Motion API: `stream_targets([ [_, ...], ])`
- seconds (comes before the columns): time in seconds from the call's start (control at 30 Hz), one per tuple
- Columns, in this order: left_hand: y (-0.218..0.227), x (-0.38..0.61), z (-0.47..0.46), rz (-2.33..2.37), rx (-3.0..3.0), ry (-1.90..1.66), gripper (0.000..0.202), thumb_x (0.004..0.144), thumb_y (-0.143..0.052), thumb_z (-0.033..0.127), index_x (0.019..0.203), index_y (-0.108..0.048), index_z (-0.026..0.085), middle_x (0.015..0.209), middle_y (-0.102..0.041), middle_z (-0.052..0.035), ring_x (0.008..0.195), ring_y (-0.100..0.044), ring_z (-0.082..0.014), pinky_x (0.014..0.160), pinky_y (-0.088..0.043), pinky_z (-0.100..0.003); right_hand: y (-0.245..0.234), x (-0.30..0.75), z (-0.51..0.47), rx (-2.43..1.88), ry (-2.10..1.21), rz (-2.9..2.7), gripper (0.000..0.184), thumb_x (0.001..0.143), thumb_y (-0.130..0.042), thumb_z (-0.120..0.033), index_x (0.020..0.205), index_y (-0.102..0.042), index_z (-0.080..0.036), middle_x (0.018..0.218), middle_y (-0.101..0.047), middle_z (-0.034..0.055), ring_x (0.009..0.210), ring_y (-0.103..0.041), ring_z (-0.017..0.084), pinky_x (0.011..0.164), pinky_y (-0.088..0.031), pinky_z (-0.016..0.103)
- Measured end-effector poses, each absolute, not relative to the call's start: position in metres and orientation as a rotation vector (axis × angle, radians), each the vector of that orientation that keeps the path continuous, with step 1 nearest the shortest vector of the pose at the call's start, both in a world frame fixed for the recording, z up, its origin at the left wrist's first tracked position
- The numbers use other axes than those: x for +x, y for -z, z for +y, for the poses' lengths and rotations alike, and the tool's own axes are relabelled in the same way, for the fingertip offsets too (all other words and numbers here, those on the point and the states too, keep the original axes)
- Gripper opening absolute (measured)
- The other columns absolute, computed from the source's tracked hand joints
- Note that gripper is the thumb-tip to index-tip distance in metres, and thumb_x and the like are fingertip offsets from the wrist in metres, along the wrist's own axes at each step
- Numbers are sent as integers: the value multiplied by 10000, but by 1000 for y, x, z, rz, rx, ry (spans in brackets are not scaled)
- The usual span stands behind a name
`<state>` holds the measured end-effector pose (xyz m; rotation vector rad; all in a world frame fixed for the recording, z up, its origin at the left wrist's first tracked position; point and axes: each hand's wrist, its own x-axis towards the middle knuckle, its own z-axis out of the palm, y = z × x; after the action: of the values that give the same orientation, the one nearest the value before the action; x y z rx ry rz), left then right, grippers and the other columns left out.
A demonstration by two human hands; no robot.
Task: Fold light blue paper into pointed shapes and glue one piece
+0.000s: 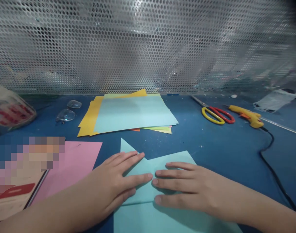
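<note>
A light blue sheet of paper (140, 217) lies on the blue table near me, its far part folded over so that two pointed corners stick out at the top. A fold edge runs across it below my fingers. My left hand (123, 178) rests on the left side of the folded part with its fingers spread. From the right, my right hand (186, 184) lies flat on the same paper, fingers stretched out toward the middle. The fingertips of both hands come close together there. The paper's near edge is cut off by the frame.
Beyond it lies a stack of coloured paper (133, 111). Scissors (213, 113), a yellow glue gun (249, 116) with a black cord, and a face mask (275, 100) are at right. Glasses (67, 115), pink paper (75, 165) and a partly blurred phone-like device (19, 200) are left. Perforated metal (148, 48) stands behind.
</note>
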<state>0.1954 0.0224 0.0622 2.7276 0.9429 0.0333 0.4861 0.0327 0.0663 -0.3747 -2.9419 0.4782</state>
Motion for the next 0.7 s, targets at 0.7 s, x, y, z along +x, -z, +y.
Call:
stream_targets([
  [0.7, -62, 188, 32, 1014, 2657, 106, 541, 1012, -333, 634, 1515, -214, 475, 1624, -76, -95, 1465, -64, -417, 1050, -221, -773, -72, 482, 33, -475, -758, -3041, 635, 813, -454, 16, 1383, -589, -229, 1497, -479, 32, 1425, -360, 168, 1178, -269, 378],
])
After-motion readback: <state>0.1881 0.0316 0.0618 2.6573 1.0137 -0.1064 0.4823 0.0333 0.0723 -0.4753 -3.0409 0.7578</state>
